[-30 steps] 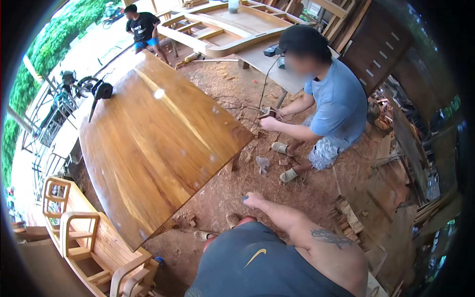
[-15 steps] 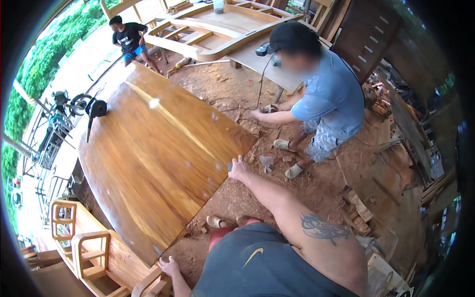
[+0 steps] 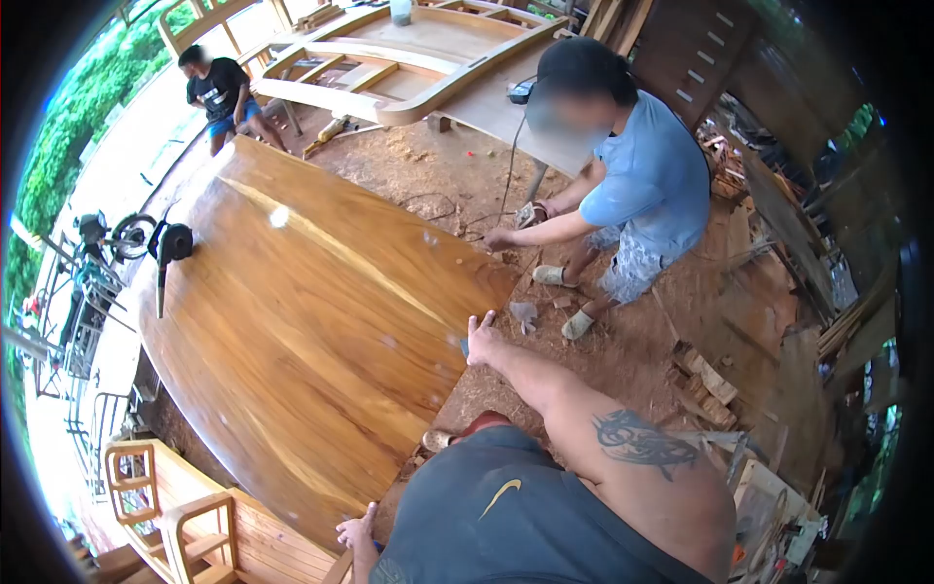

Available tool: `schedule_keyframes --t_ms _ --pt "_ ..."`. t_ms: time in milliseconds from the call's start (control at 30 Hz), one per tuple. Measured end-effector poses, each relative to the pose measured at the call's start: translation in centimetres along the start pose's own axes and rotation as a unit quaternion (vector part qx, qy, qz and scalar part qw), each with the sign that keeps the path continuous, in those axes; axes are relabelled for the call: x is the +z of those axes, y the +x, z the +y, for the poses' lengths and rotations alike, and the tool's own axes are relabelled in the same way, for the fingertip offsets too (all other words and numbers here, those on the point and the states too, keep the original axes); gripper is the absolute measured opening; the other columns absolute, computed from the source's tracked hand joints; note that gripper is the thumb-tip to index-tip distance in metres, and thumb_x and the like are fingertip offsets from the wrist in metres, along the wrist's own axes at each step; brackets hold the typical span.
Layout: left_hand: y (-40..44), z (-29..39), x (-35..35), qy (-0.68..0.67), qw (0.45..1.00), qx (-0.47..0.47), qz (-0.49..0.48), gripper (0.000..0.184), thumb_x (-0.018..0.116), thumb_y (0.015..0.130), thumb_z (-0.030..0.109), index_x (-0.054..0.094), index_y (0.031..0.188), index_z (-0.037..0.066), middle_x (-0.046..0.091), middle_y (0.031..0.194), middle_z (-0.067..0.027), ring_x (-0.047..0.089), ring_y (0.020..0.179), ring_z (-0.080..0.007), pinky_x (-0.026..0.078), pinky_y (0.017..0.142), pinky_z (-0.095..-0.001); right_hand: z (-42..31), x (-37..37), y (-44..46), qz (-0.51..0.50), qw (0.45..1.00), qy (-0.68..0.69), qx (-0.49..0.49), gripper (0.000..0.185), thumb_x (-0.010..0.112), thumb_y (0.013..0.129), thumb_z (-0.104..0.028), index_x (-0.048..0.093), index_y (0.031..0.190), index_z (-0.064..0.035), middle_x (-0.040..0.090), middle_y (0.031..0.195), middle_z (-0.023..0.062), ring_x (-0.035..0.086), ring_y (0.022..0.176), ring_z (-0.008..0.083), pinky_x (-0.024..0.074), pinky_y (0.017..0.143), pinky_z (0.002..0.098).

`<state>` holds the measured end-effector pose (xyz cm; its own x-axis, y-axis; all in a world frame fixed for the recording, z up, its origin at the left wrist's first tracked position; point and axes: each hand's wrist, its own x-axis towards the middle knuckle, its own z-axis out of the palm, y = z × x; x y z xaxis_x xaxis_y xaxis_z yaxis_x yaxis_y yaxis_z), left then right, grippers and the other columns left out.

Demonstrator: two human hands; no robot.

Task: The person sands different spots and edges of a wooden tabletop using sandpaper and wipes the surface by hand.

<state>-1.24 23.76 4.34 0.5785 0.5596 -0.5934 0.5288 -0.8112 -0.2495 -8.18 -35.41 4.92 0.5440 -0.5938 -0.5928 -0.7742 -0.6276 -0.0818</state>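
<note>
A large polished wooden slab (image 3: 311, 341) with a pale streak lies in front of me. At its near right edge, my right hand (image 3: 484, 343) is closed on a small blue-grey piece (image 3: 465, 346), pressed to the edge; its kind is too small to make out. My left hand (image 3: 358, 529) rests by the slab's near lower corner, fingers apart. A patch of blue shows beside that wrist, its nature unclear. A dark handheld blower-like tool (image 3: 173, 243) with a long nozzle appears over the slab's far left side.
A person in a blue shirt (image 3: 652, 165) bends at the right, holding a corded tool (image 3: 530, 214). Another person (image 3: 222, 92) sits far left. A curved wooden frame (image 3: 418, 107) lies on a table behind. A slatted wooden bench (image 3: 263, 535) stands lower left; wood scraps (image 3: 705, 384) lie right.
My view has shifted, so the slab appears lower and further left. Both hands stay at the slab's near edge, the right one slightly lower in view. The person in blue remains bent over.
</note>
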Motion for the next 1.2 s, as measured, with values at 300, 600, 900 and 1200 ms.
schedule_keyframes --t_ms 300,600,900,1200 --pt "10.9 -1.9 8.0 0.008 0.994 -0.063 0.092 0.164 0.087 0.064 0.083 -0.001 0.167 -0.009 0.011 0.164 -0.052 0.042 0.143 -0.0673 0.049 0.114 -0.0639 -0.8 -2.5 -1.6 -0.044 0.999 -0.004 0.006 0.137 0.092 0.075 -0.047 0.008 0.172 -0.0003 0.001 0.163 0.0557 0.065 0.125 0.0571 0.0583 0.106 0.0508" --pt "10.5 -0.3 9.6 0.075 0.974 -0.105 0.185 0.154 0.081 0.068 0.087 0.009 0.168 -0.005 0.024 0.161 -0.0498 0.048 0.138 -0.0676 0.048 0.114 -0.0641 -0.5 -1.3 -0.9 -0.002 1.0 -0.015 0.007 0.14 0.094 0.072 -0.051 0.009 0.172 -0.0013 0.005 0.165 0.0532 0.064 0.128 0.0549 0.0569 0.108 0.0506" --pt "10.5 -0.4 7.2 -0.066 0.97 -0.151 0.178 0.15 0.073 0.068 0.092 0.018 0.166 -0.007 0.029 0.16 -0.0467 0.052 0.137 -0.0623 0.047 0.115 -0.0638 -1.3 -2.7 -2.3 -0.009 1.0 0.006 0.013 0.136 0.095 0.074 -0.045 0.01 0.173 -0.0031 0.005 0.167 0.0511 0.067 0.126 0.0508 0.0591 0.105 0.0496" --pt "5.4 2.2 2.0 0.175 0.983 0.057 0.01 0.151 0.074 0.068 0.092 0.018 0.166 -0.008 0.028 0.161 -0.0462 0.051 0.139 -0.0605 0.047 0.115 -0.0637 -1.2 -2.8 -2.3 -0.002 1.0 0.016 0.008 0.136 0.096 0.071 -0.048 0.017 0.17 0.0014 0.012 0.161 0.0563 0.067 0.125 0.0533 0.0571 0.107 0.0494"
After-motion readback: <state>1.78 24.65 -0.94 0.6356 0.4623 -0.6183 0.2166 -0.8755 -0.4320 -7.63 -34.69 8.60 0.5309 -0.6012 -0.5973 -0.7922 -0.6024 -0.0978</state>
